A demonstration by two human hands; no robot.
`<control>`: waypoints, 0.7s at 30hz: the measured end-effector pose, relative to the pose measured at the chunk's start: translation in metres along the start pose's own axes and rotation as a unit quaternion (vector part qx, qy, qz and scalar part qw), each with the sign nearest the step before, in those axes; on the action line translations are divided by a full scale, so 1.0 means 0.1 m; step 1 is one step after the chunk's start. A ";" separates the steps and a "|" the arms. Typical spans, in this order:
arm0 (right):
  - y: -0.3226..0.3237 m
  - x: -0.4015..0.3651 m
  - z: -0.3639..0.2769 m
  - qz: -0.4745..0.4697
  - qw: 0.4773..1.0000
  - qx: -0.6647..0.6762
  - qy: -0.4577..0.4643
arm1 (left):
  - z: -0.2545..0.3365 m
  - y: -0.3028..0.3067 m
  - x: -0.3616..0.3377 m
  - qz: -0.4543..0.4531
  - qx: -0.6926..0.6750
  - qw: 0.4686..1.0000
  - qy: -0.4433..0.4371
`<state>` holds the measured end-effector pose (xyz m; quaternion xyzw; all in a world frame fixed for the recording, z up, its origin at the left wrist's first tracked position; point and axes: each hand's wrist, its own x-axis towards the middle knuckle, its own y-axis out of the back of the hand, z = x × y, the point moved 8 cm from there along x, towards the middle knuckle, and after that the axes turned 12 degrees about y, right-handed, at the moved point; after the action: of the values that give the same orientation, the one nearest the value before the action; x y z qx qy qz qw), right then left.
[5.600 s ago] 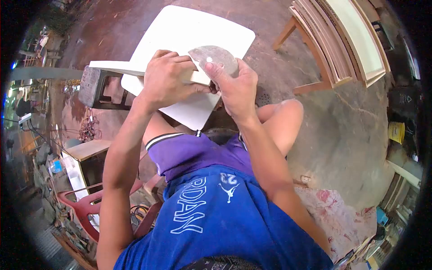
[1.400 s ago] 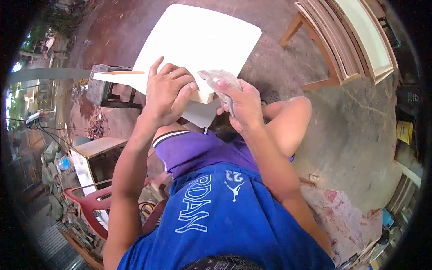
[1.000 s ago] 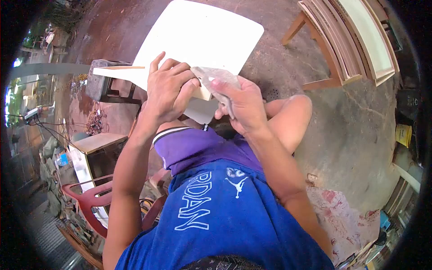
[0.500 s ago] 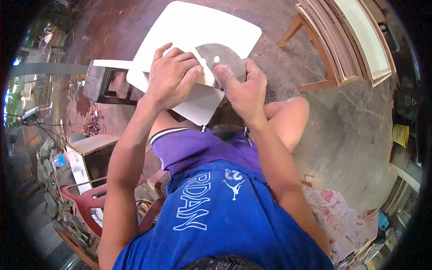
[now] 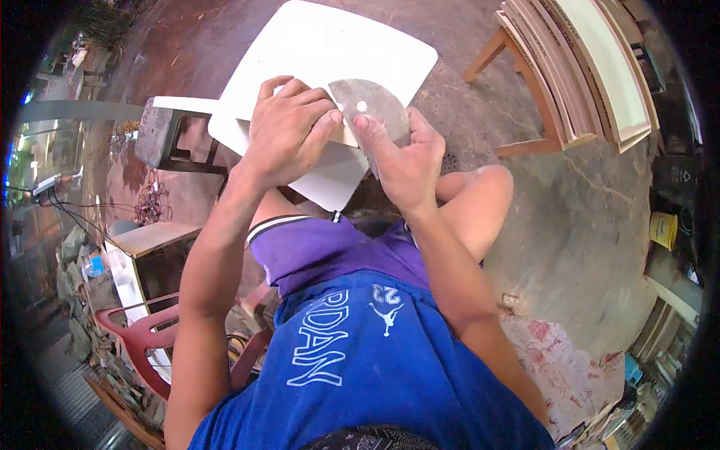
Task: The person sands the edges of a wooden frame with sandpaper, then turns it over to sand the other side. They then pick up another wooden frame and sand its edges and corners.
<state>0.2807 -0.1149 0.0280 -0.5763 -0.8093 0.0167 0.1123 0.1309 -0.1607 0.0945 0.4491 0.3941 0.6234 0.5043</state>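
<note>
My right hand (image 5: 409, 161) is closed on a grey sanding disc (image 5: 384, 105) with small holes, the thumb pressed on its face. The disc stands against the near edge of a white board (image 5: 345, 45), just right of my left hand. My left hand (image 5: 292, 133) is closed over that near edge, fingers bent and thumb pointing toward the disc. Below it a second white face (image 5: 331, 176) slopes down between my knees. What lies under my left fingers is partly hidden.
A wooden stand (image 5: 532, 112) holding several stacked panels (image 5: 600, 67) is at the upper right. A dark stool-like object (image 5: 161, 139) stands left of the board. A red plastic chair (image 5: 142, 337) is at lower left, a floral cloth (image 5: 562, 360) at lower right.
The sanding disc and my right thumb have shifted slightly downward, and the disc's face has turned a little. My left hand stays nearly in place on the board.
</note>
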 end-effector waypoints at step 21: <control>0.37 -0.32 0.63 0.159 0.977 0.126 -0.065 | 0.13 0.08 -0.03 0.003 0.006 1.000 -0.027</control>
<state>0.3121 -0.1259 -0.0438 -0.6766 -0.7043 0.1736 0.1267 0.1418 -0.1646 0.1053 0.4700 0.3831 0.6101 0.5101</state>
